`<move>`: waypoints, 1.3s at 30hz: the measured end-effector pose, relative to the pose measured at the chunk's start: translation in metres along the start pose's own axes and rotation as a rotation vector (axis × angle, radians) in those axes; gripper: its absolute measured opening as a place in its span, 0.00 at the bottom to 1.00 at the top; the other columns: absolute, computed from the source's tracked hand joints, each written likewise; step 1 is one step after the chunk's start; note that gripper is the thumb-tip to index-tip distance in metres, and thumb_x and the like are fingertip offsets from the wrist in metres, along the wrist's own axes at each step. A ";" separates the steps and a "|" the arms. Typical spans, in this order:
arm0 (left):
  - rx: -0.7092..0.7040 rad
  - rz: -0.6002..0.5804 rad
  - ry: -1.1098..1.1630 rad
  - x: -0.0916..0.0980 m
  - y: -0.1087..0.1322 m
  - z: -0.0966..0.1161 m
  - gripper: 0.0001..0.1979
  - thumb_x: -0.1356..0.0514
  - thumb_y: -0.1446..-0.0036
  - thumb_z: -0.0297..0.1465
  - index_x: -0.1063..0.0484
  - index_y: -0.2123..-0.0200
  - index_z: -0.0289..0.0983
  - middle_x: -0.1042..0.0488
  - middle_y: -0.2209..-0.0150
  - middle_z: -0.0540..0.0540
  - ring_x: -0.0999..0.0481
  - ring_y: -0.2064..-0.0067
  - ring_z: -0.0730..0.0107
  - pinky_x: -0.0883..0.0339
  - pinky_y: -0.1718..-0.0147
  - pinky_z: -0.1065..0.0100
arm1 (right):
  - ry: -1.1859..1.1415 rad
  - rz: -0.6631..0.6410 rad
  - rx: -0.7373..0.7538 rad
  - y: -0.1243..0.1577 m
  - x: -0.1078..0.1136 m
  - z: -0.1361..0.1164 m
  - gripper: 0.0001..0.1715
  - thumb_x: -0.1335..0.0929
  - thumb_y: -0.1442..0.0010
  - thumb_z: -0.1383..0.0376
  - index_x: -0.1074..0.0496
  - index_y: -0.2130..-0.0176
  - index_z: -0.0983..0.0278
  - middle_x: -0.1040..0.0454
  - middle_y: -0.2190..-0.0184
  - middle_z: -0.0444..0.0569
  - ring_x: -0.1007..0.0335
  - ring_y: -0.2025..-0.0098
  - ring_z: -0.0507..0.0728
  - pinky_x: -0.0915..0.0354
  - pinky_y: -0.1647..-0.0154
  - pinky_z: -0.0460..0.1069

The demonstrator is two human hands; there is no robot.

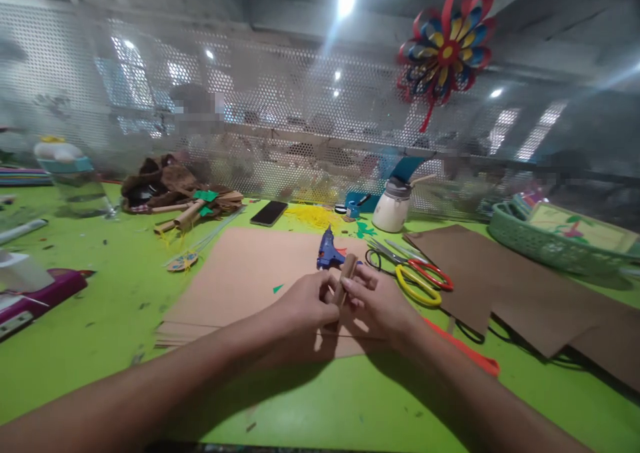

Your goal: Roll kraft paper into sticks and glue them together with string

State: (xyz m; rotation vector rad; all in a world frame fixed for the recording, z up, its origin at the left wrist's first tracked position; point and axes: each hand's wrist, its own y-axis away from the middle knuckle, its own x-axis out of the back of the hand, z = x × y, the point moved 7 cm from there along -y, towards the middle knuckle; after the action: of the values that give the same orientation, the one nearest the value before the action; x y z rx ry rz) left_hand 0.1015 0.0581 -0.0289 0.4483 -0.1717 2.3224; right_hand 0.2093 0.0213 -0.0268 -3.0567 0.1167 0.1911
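While we bend over the bench [240,399], we hold a small brown roll [347,273] upright at a slant between our hands, its top leaning slightly to the right, above the near right part of a stack of light brown sheets [250,266]. Our left hand [311,298] pinches it from the left with thumb and curled fingers, and our right hand [375,299] closes on it from the other side, its thumb near the roll's middle; we cannot tell whether the lower end touches the sheets, since our fingers hide it. Just beyond the roll we see a blue glue gun [327,249] lying on the stack, its nozzle pointing away from us. A small green scrap [278,289] lies on the sheets to the left of our hands. To the right we have scissors with yellow handles [424,297] beside scissors with red handles [440,276], near darker brown sheets [465,266] that spread toward the right edge. An orange piece [473,353] lies partly behind our right forearm. Farther back, we find a black phone [269,213], yellow shreds [311,216], a white jar [391,213] and a green basket [545,243].
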 end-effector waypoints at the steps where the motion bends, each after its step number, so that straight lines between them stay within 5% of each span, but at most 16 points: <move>1: 0.030 -0.006 0.026 0.000 0.000 -0.001 0.07 0.42 0.58 0.28 0.34 0.71 0.36 0.35 0.78 0.53 0.35 0.75 0.73 0.43 0.77 0.72 | -0.019 -0.005 -0.009 0.000 0.000 0.002 0.19 0.26 0.52 0.58 0.27 0.63 0.67 0.28 0.77 0.44 0.32 0.73 0.52 0.39 0.73 0.45; 7: 0.196 -0.065 0.432 -0.009 0.006 0.004 0.09 0.41 0.50 0.35 0.33 0.73 0.34 0.32 0.79 0.51 0.37 0.79 0.77 0.43 0.78 0.73 | -0.208 -0.079 -0.120 0.000 -0.006 0.016 0.21 0.25 0.53 0.60 0.25 0.59 0.65 0.24 0.70 0.47 0.29 0.69 0.54 0.34 0.64 0.49; 15: 0.171 -0.163 0.890 -0.020 0.022 0.004 0.15 0.34 0.52 0.35 0.30 0.63 0.34 0.29 0.73 0.46 0.29 0.71 0.72 0.37 0.68 0.68 | -0.247 -0.141 -0.152 0.003 -0.013 0.022 0.21 0.27 0.48 0.60 0.26 0.55 0.64 0.23 0.64 0.50 0.28 0.69 0.53 0.33 0.64 0.49; 39: 0.161 -0.311 0.874 -0.027 0.025 0.000 0.06 0.43 0.46 0.25 0.27 0.65 0.31 0.26 0.70 0.42 0.28 0.72 0.72 0.36 0.64 0.66 | 0.326 -0.163 0.079 0.012 -0.012 0.004 0.18 0.36 0.39 0.55 0.24 0.57 0.64 0.25 0.70 0.50 0.32 0.71 0.55 0.37 0.71 0.50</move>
State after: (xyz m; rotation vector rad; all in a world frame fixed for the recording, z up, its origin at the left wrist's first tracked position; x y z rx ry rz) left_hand 0.1015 0.0223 -0.0391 -0.4546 0.4745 2.0240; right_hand 0.1959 0.0107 -0.0306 -2.9717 -0.1042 -0.3146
